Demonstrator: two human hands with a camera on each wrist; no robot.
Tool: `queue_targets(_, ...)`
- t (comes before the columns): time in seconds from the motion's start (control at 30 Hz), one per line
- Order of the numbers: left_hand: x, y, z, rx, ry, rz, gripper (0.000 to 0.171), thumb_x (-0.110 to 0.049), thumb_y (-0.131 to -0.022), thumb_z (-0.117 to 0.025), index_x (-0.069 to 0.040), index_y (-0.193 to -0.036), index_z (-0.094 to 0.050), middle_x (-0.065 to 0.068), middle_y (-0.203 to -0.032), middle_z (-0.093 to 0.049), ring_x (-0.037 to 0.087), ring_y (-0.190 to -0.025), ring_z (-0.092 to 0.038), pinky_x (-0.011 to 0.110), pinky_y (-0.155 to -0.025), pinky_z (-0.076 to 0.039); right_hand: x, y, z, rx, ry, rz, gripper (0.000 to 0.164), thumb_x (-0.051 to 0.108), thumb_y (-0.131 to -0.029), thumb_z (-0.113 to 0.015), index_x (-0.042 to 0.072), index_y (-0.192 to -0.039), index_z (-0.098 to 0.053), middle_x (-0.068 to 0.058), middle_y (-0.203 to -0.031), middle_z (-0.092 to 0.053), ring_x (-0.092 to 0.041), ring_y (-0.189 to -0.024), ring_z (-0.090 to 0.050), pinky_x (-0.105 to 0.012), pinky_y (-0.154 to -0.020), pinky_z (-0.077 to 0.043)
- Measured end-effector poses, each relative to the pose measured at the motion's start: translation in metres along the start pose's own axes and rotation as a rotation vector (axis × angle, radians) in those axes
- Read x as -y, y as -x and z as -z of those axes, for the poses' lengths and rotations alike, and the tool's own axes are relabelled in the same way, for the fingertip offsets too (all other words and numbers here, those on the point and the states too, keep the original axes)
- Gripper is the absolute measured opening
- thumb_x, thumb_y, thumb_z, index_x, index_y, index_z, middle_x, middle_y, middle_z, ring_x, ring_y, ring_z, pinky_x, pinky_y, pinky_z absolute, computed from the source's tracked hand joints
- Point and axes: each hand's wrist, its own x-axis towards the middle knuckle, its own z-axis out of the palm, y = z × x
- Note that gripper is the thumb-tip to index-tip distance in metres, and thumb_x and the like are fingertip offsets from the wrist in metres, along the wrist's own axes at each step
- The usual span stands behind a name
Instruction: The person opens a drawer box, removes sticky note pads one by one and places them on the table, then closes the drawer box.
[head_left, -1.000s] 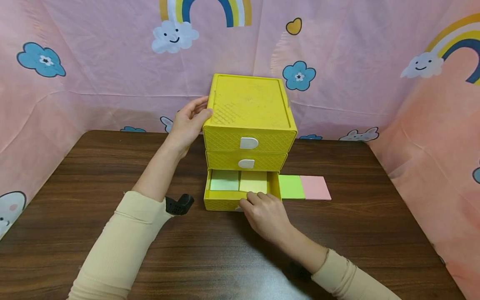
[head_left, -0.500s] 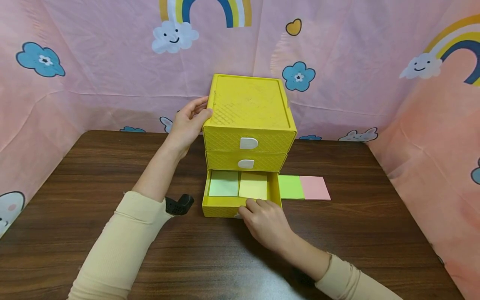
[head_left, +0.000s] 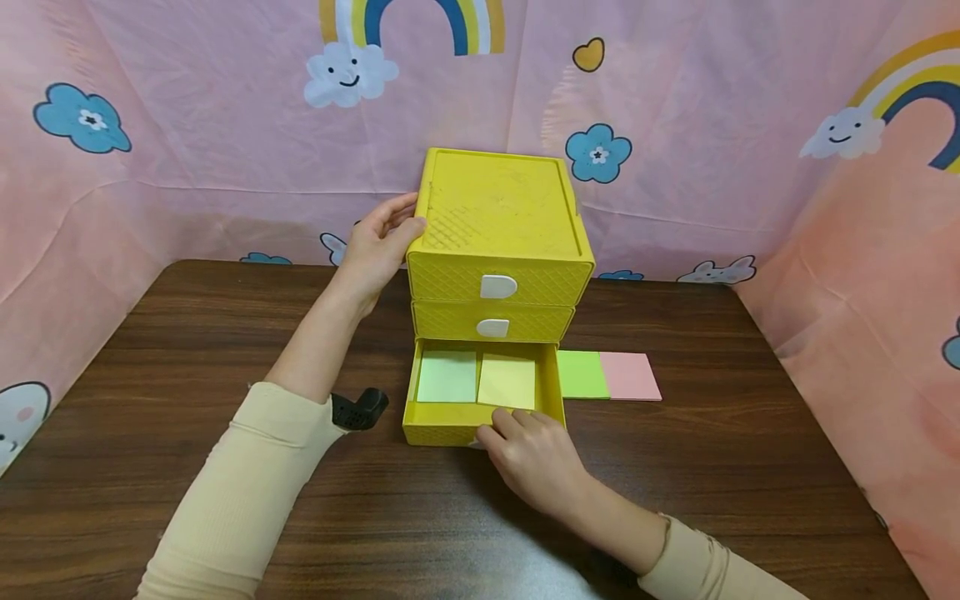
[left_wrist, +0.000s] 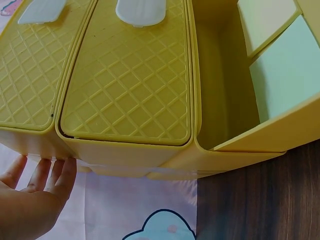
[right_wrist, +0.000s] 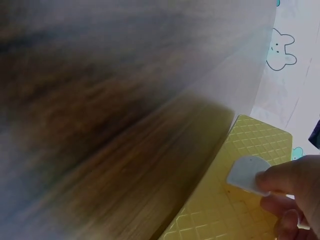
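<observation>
A yellow drawer cabinet (head_left: 495, 204) with three drawers stands on the table. Its bottom drawer (head_left: 438, 436) is pulled out, while the upper two are closed. My right hand (head_left: 536, 458) is at the drawer's front; in the right wrist view, thumb and fingers pinch its white handle (right_wrist: 247, 172). With fairly straight fingers, my left hand (head_left: 375, 250) rests against the cabinet's left side near the top. Inside the drawer lie a mint-green sticky note pad (head_left: 447, 377) and a pale yellow sticky note pad (head_left: 507, 381), side by side towards the left.
Right of the cabinet, a bright green sticky note pad (head_left: 583, 375) and a pink sticky note pad (head_left: 630, 377) lie edge to edge on the dark wooden table (head_left: 712, 467). A patterned pink cloth (head_left: 247, 150) hangs behind and at both sides.
The bottom drawer has slid farther out towards me with my right hand, baring more of both pads inside. My left hand has stayed on the cabinet's side.
</observation>
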Motion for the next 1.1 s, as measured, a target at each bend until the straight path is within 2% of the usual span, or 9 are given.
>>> queue_targets(0.17, 0.0, -0.001, 0.0, -0.005, 0.0, -0.001, 0.047, -0.023, -0.092, -0.053, -0.019, -0.138, -0.043, 0.004, -0.138, -0.044, 0.016, -0.117, -0.047, 0.032, -0.097, -0.041, 0.002, 0.003, 0.001, 0.014, -0.009, 0.012, 0.032, 0.012, -0.091, -0.041, 0.015, -0.061, -0.05, 0.005, -0.058, -0.041, -0.008, -0.047, -0.029, -0.015, -0.048, -0.013)
queue_targets(0.37, 0.0, -0.001, -0.001, -0.005, 0.004, -0.006, 0.047, -0.022, -0.092, -0.053, -0.018, -0.138, -0.043, 0.004, -0.138, -0.044, 0.016, -0.117, -0.047, 0.032, -0.096, -0.041, 0.004, 0.007, 0.001, 0.021, -0.019, 0.027, 0.038, 0.014, -0.096, -0.034, 0.016, -0.062, -0.05, 0.005, -0.058, -0.041, -0.007, -0.047, -0.03, -0.015, -0.047, -0.013)
queue_targets(0.73, 0.0, -0.001, -0.001, -0.005, 0.009, -0.011, 0.047, -0.021, -0.092, -0.053, -0.018, -0.138, -0.043, 0.005, -0.138, -0.044, 0.017, -0.117, -0.047, 0.032, -0.097, -0.041, 0.01, 0.009, 0.007, 0.02, -0.03, 0.03, 0.041, 0.015, -0.098, -0.031, 0.015, -0.063, -0.051, 0.005, -0.058, -0.041, -0.008, -0.046, -0.029, -0.014, -0.047, -0.012)
queue_targets(1.0, 0.0, 0.0, -0.001, -0.005, 0.009, -0.011, 0.047, -0.022, -0.092, -0.053, -0.018, -0.138, -0.043, 0.006, -0.137, -0.045, 0.017, -0.116, -0.047, 0.032, -0.096, -0.041, 0.013, 0.016, 0.008, 0.033, -0.048, 0.04, 0.04, 0.015, -0.099, -0.031, 0.014, -0.066, -0.053, 0.005, -0.06, -0.041, -0.009, -0.046, -0.033, -0.016, -0.043, -0.023)
queue_targets(1.1, 0.001, -0.001, -0.001, -0.004, 0.009, -0.016, 0.047, -0.021, -0.092, -0.052, -0.018, -0.138, -0.043, 0.006, -0.137, -0.045, 0.017, -0.114, -0.048, 0.032, -0.095, -0.042, 0.015, 0.017, 0.01, 0.027, -0.044, 0.046, 0.04, 0.017, -0.099, -0.032, 0.015, -0.065, -0.053, 0.005, -0.059, -0.04, -0.008, -0.046, -0.031, -0.016, -0.043, -0.022)
